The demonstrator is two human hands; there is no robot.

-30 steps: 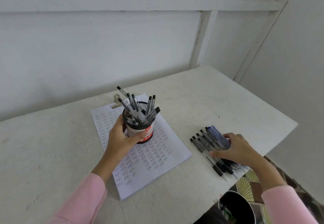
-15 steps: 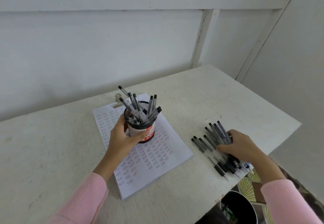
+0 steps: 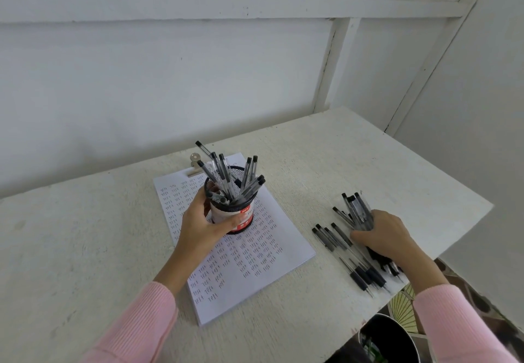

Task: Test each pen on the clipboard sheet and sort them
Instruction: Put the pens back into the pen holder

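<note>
We see the right hand (image 3: 382, 235) curled round a bundle of pens (image 3: 357, 209) near the table's right edge; a second ago it lay flat over the row, and now their capped ends fan upward; a few loose pens (image 3: 333, 239) lie just beside it on the table (image 3: 85, 235); the left hand (image 3: 198, 226) grips the pen cup (image 3: 244, 215), which stands on the clipboard sheet (image 3: 255, 260) crowded with test marks; we judge the sorted pile is being gathered.
</note>
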